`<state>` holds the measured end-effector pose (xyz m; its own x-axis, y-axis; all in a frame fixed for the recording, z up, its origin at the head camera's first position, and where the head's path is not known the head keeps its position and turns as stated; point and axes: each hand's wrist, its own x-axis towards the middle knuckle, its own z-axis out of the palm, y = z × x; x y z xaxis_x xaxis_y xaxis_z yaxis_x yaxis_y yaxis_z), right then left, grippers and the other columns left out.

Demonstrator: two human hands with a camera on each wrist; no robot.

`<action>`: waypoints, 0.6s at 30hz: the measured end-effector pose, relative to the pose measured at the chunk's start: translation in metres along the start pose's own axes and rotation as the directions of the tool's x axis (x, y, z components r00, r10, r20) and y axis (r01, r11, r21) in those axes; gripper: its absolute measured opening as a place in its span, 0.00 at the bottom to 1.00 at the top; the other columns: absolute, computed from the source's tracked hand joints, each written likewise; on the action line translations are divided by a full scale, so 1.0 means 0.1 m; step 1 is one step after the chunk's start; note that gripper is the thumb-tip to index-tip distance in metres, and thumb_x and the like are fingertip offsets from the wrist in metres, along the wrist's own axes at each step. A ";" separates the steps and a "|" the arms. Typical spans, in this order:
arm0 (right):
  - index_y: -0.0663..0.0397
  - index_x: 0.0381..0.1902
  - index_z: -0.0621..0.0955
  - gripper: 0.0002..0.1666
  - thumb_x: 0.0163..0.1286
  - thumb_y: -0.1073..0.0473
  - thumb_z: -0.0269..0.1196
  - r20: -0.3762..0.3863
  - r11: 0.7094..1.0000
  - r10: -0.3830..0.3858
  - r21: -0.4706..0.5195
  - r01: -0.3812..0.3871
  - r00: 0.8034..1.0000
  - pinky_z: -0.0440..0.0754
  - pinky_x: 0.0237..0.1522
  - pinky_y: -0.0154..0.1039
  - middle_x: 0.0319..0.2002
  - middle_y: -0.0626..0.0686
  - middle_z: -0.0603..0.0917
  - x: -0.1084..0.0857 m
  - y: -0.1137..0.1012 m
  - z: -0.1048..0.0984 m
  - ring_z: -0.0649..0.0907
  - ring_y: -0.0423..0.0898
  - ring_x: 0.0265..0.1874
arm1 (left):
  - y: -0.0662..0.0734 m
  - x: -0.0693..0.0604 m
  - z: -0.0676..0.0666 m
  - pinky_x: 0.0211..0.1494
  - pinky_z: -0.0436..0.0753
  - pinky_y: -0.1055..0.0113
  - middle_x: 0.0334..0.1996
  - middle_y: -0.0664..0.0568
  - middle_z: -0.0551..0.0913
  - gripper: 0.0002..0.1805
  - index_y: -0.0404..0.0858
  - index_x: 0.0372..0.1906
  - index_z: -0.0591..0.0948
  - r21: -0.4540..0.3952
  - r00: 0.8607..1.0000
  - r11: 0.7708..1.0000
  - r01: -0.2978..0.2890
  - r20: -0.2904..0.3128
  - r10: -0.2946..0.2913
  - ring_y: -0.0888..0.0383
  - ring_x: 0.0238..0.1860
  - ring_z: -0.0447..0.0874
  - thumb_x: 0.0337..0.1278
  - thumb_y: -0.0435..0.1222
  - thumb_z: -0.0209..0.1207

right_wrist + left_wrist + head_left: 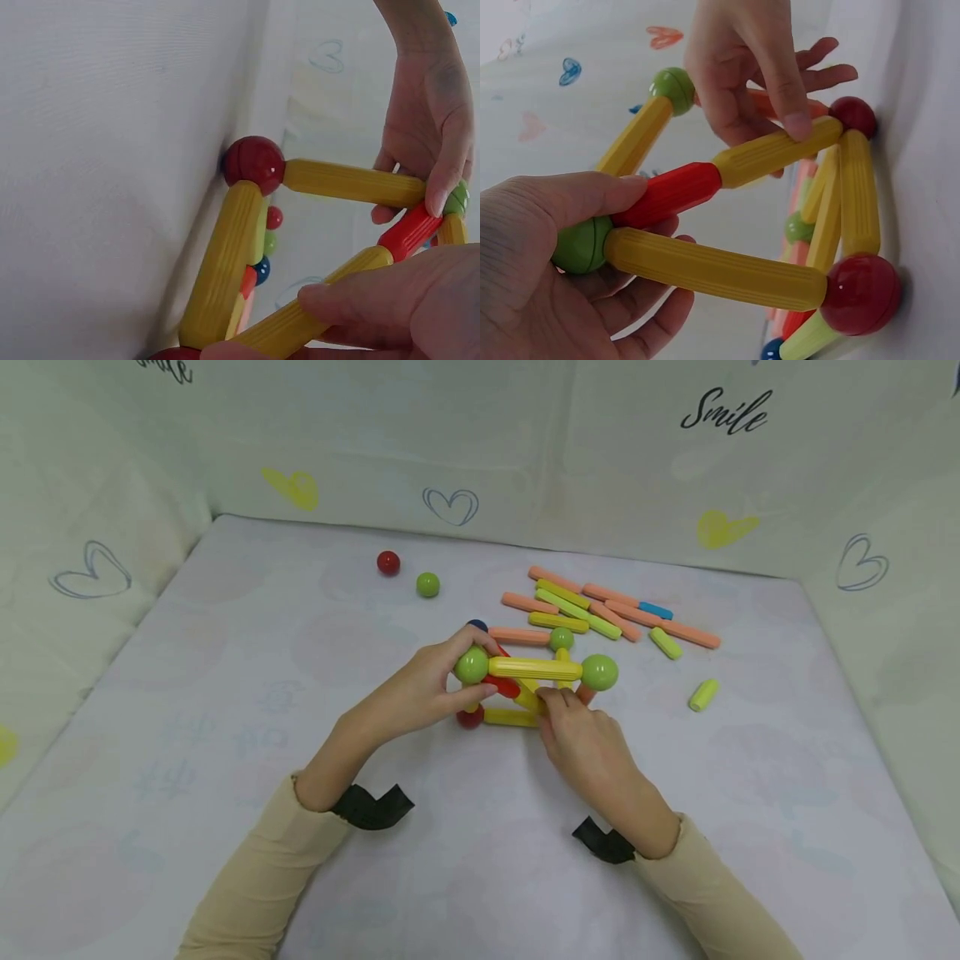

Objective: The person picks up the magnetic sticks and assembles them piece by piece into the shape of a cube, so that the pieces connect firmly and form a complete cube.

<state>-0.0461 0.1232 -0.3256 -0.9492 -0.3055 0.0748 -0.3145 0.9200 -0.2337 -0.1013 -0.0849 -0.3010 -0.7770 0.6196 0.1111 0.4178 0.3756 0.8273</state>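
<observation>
A frame of magnetic rods and balls stands on the table between both hands. My left hand (427,685) grips its upper left corner, around a green ball (585,244) and the end of a red rod (673,195). That red rod meets a yellow rod (776,154) end to end, making a diagonal that slopes down to a red ball (853,116). My right hand (588,739) pinches this yellow rod, thumb on its side, near the lower right corner. Along the top, another yellow rod (535,669) joins the held green ball to a second green ball (600,672).
Several loose rods lie behind and right of the frame, among them an orange rod (692,633) and a blue rod (656,610). A short lime rod (703,695) lies farther right. At the back sit a loose red ball (388,562) and a green ball (427,584).
</observation>
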 end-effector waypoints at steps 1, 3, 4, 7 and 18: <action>0.63 0.52 0.76 0.22 0.60 0.61 0.65 0.023 1.000 0.008 0.015 -0.008 1.000 0.76 0.18 0.36 0.38 0.58 0.83 0.00 0.00 -0.03 0.73 0.44 0.14 | 0.00 0.00 0.00 0.47 0.78 0.65 0.45 0.50 0.78 0.20 0.40 0.51 0.67 -0.003 1.000 1.000 0.006 0.000 -0.006 0.58 0.45 0.75 0.56 0.33 0.61; 0.62 0.55 0.75 0.25 0.61 0.60 0.65 0.072 0.998 0.011 0.056 -0.015 0.997 0.74 0.18 0.34 0.39 0.57 0.84 -0.01 0.01 -0.10 0.73 0.43 0.14 | 0.00 0.00 0.00 0.46 0.79 0.64 0.46 0.50 0.78 0.22 0.40 0.52 0.66 -0.008 1.000 1.000 0.022 0.006 -0.022 0.58 0.43 0.76 0.55 0.33 0.61; 0.61 0.56 0.75 0.25 0.61 0.59 0.65 0.094 0.997 0.005 0.078 -0.012 0.996 0.73 0.18 0.32 0.39 0.57 0.84 -0.02 0.02 -0.14 0.73 0.42 0.15 | 0.00 0.00 -0.01 0.45 0.79 0.64 0.46 0.50 0.78 0.22 0.41 0.53 0.65 -0.007 0.999 0.999 0.032 0.012 -0.032 0.58 0.42 0.76 0.56 0.33 0.61; 0.59 0.56 0.76 0.24 0.63 0.58 0.63 0.154 0.991 -0.036 0.133 0.016 0.987 0.71 0.21 0.31 0.36 0.53 0.84 -0.05 0.09 -0.31 0.74 0.40 0.19 | 0.00 -0.01 -0.04 0.43 0.79 0.62 0.44 0.50 0.79 0.24 0.42 0.55 0.64 -0.008 0.997 0.998 0.061 0.037 -0.061 0.58 0.38 0.77 0.56 0.35 0.61; 0.57 0.43 0.78 0.16 0.64 0.52 0.62 0.379 0.977 -0.001 0.196 -0.079 0.925 0.77 0.33 0.38 0.34 0.50 0.83 -0.01 0.65 -0.55 0.79 0.43 0.31 | -0.11 -0.04 -0.12 0.39 0.77 0.65 0.37 0.50 0.78 0.17 0.38 0.44 0.74 0.218 0.932 0.929 0.301 0.142 -0.335 0.54 0.39 0.75 0.53 0.40 0.64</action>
<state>-0.0653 0.1965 -0.2879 -0.8771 -0.3766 -0.2982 -0.2315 0.8753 -0.4245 -0.1085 -0.0996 -0.3035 -0.7970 0.5491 -0.2516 0.2568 0.6851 0.6816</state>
